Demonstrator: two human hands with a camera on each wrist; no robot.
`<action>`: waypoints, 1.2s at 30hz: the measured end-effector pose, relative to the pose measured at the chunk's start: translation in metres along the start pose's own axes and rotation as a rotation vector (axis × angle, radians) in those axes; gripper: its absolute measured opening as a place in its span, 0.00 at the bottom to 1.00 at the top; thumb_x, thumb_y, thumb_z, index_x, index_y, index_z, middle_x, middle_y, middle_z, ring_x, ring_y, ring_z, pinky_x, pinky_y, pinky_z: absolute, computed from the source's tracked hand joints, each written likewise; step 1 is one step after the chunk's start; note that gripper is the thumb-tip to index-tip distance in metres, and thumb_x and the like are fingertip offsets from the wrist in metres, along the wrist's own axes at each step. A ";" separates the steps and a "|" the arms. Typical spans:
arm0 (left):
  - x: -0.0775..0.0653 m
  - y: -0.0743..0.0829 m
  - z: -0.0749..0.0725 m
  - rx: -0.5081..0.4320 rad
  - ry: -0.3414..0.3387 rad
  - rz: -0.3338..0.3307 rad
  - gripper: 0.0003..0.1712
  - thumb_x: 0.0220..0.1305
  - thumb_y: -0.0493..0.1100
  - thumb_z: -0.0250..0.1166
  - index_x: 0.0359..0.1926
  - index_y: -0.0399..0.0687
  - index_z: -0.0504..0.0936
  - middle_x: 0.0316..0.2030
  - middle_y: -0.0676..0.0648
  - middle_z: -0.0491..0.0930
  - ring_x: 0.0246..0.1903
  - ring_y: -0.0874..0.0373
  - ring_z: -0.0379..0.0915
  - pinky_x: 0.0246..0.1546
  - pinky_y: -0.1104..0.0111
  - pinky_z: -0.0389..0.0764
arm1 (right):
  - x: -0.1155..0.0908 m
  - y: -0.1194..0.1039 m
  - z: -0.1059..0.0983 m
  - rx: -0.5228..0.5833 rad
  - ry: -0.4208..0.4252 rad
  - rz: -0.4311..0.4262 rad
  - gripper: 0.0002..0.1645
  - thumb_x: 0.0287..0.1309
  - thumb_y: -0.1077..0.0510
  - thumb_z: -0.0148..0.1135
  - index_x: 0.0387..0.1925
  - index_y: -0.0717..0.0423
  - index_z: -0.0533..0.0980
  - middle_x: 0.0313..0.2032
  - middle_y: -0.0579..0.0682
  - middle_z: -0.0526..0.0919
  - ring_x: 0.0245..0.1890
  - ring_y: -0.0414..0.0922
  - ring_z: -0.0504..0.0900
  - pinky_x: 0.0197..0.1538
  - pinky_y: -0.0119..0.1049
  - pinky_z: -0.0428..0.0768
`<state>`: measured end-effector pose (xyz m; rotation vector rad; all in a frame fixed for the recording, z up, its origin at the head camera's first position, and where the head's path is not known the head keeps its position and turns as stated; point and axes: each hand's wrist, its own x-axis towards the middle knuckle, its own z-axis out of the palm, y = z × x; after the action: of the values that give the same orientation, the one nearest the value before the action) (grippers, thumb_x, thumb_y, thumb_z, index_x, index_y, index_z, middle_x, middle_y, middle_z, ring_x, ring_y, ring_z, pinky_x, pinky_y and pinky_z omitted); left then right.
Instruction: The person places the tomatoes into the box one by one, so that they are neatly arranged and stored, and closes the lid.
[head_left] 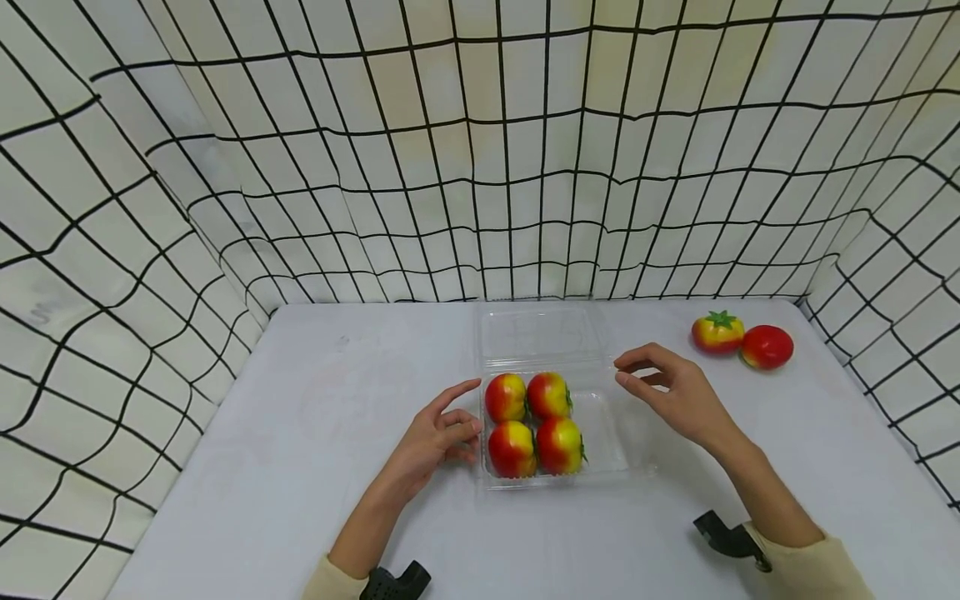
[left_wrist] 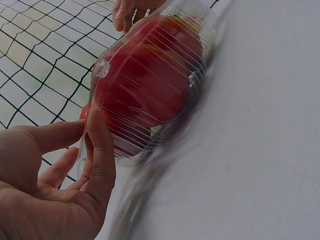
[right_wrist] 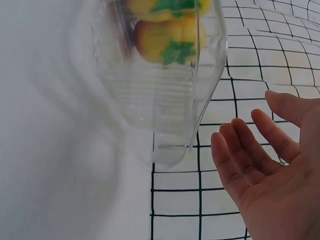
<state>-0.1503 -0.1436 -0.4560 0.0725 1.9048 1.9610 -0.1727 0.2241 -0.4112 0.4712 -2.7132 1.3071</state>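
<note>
A clear plastic clamshell box (head_left: 606, 433) stands with its lid (head_left: 536, 333) laid back, away from me. Several red-and-yellow fruits with green leafy tops, like tomatoes or persimmons (head_left: 559, 445), fill its left part. At the box's left edge, my left hand (head_left: 435, 437) pinches the rim between thumb and fingers, as the left wrist view shows (left_wrist: 65, 180). My right hand (head_left: 671, 392) hovers off the box's right rear corner, fingers loosely bent and holding nothing. A gap separates that hand (right_wrist: 280, 165) from the plastic in the right wrist view.
Two more fruits lie at the table's back right: a red-yellow one with its green top showing (head_left: 717, 333) and a mostly red one (head_left: 767, 347). Black netting (head_left: 525, 179) over white walls encloses the white table (head_left: 300, 433) at back and sides.
</note>
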 end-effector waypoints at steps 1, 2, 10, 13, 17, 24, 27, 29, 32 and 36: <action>0.000 0.000 0.000 0.001 0.002 -0.002 0.37 0.73 0.40 0.65 0.79 0.57 0.63 0.34 0.53 0.80 0.32 0.58 0.80 0.38 0.69 0.89 | 0.000 0.002 -0.001 -0.002 0.007 0.007 0.16 0.71 0.50 0.66 0.54 0.53 0.81 0.51 0.49 0.87 0.48 0.36 0.84 0.52 0.20 0.82; 0.000 0.000 0.000 -0.001 0.004 -0.003 0.37 0.73 0.40 0.65 0.78 0.58 0.64 0.34 0.52 0.80 0.32 0.58 0.80 0.38 0.69 0.89 | 0.000 0.003 -0.002 -0.007 0.013 0.016 0.17 0.71 0.49 0.66 0.54 0.53 0.81 0.51 0.50 0.87 0.49 0.38 0.84 0.52 0.19 0.81; 0.000 0.001 0.003 -0.007 0.013 -0.008 0.37 0.72 0.41 0.66 0.78 0.59 0.65 0.34 0.52 0.81 0.31 0.58 0.80 0.38 0.68 0.89 | 0.003 0.014 -0.012 -0.049 0.094 0.024 0.18 0.71 0.51 0.65 0.56 0.56 0.81 0.53 0.54 0.86 0.52 0.48 0.83 0.50 0.12 0.75; 0.001 0.000 0.003 -0.005 0.014 -0.011 0.37 0.72 0.41 0.66 0.78 0.60 0.65 0.34 0.52 0.81 0.31 0.58 0.80 0.38 0.68 0.90 | 0.004 0.018 -0.016 -0.058 0.118 0.024 0.19 0.71 0.52 0.65 0.57 0.57 0.80 0.54 0.56 0.85 0.53 0.51 0.82 0.49 0.10 0.74; 0.002 0.000 0.002 -0.004 0.006 -0.012 0.37 0.73 0.41 0.66 0.78 0.60 0.64 0.34 0.52 0.81 0.31 0.58 0.80 0.38 0.68 0.89 | 0.005 0.023 -0.024 -0.060 0.133 0.041 0.21 0.72 0.51 0.65 0.59 0.57 0.78 0.55 0.58 0.83 0.57 0.56 0.80 0.49 0.08 0.72; 0.000 -0.001 0.002 -0.008 0.014 -0.018 0.36 0.74 0.39 0.64 0.78 0.59 0.64 0.34 0.52 0.81 0.31 0.59 0.80 0.38 0.69 0.89 | 0.008 0.030 -0.031 -0.044 0.153 0.061 0.23 0.72 0.51 0.65 0.62 0.58 0.76 0.59 0.61 0.81 0.60 0.58 0.78 0.49 0.06 0.69; -0.002 -0.001 0.001 -0.010 0.023 -0.026 0.36 0.74 0.39 0.64 0.78 0.60 0.65 0.34 0.52 0.81 0.31 0.59 0.80 0.38 0.68 0.89 | 0.009 0.034 -0.031 -0.034 0.160 0.062 0.24 0.72 0.53 0.65 0.62 0.59 0.75 0.60 0.61 0.79 0.62 0.59 0.77 0.49 0.06 0.69; -0.003 -0.001 0.001 -0.009 0.024 -0.028 0.36 0.73 0.39 0.64 0.77 0.61 0.65 0.34 0.52 0.81 0.31 0.58 0.80 0.38 0.68 0.89 | 0.009 0.036 -0.031 -0.037 0.167 0.065 0.24 0.71 0.53 0.65 0.63 0.60 0.75 0.61 0.62 0.77 0.62 0.61 0.77 0.48 0.05 0.68; -0.002 -0.001 0.001 -0.006 0.016 -0.026 0.36 0.73 0.40 0.65 0.77 0.62 0.65 0.34 0.52 0.81 0.31 0.58 0.80 0.38 0.68 0.89 | 0.008 0.040 -0.034 -0.033 0.187 0.076 0.26 0.71 0.55 0.65 0.64 0.61 0.74 0.63 0.64 0.75 0.63 0.63 0.76 0.48 0.04 0.67; 0.000 0.000 0.001 -0.002 0.011 -0.018 0.36 0.73 0.41 0.65 0.77 0.62 0.65 0.34 0.53 0.81 0.31 0.58 0.80 0.38 0.68 0.89 | 0.009 0.046 -0.040 -0.034 0.221 0.091 0.27 0.70 0.55 0.66 0.66 0.61 0.73 0.64 0.65 0.73 0.63 0.64 0.74 0.47 0.04 0.67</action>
<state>-0.1504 -0.1429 -0.4563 0.0436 1.9046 1.9552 -0.1980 0.2802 -0.4187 0.1891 -2.5946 1.2486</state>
